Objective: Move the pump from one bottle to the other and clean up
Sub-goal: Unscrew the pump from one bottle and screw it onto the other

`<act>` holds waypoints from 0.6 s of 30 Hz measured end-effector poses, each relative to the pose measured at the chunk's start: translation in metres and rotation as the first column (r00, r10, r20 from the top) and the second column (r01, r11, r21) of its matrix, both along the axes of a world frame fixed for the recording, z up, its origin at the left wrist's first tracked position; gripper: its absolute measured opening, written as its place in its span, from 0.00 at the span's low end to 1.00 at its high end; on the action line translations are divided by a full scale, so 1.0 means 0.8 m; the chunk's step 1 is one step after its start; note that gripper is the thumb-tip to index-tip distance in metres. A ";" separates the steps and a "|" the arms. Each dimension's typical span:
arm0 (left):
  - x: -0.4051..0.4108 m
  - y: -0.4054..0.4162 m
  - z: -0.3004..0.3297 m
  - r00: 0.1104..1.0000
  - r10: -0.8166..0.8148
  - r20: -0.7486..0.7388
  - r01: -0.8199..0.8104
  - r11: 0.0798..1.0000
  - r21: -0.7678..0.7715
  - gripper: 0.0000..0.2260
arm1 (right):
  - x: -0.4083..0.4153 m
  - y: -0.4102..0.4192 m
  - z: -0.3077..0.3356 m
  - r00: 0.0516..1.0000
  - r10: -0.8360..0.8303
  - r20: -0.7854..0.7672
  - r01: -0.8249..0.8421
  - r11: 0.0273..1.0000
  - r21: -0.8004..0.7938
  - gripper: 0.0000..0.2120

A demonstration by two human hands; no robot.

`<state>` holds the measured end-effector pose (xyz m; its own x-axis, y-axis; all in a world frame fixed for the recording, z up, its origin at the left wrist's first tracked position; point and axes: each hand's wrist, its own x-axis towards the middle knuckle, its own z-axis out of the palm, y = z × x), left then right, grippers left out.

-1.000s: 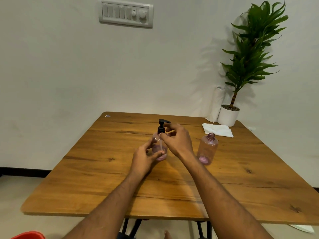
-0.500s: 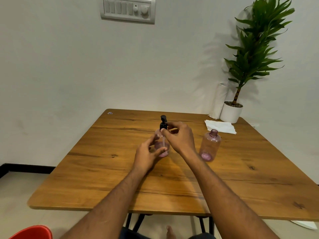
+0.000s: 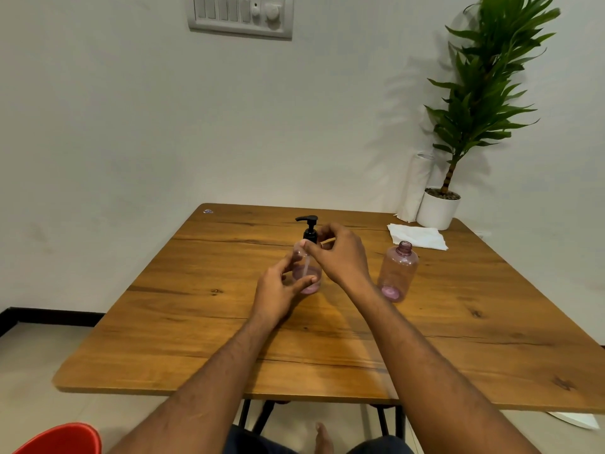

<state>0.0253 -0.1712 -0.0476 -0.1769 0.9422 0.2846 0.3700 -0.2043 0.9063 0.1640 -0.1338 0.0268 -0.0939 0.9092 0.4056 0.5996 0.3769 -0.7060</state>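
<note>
left hand (image 3: 278,288): forearm reaching in from below, fingers and thumb curled round the lower body of the pump bottle (image 3: 307,273), holding it upright
right hand (image 3: 340,253): just right of the pump bottle, fingertips pinched on the collar of the pump (image 3: 309,229)
pump: black, upright on the pump bottle's neck, nozzle pointing left
open bottle (image 3: 397,271): right of the pump bottle, no cap, upright on the bench (image 3: 196,322), untouched
napkin (image 3: 417,236): behind the open bottle, flat
plant pot (image 3: 437,209): far right of the pump bottle, paper roll (image 3: 417,186) beside it
</note>
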 end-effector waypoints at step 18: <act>0.001 -0.001 0.000 1.000 0.007 0.019 -0.007 1.000 -0.017 0.33 | -0.008 -0.002 -0.006 0.999 -0.025 0.025 0.024 0.998 0.060 0.20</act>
<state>0.0258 -0.1716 -0.0474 -0.1889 0.9454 0.2654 0.3538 -0.1866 0.9165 0.1579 -0.1352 0.0217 -0.0829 0.8857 0.4568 0.6269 0.4026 -0.6670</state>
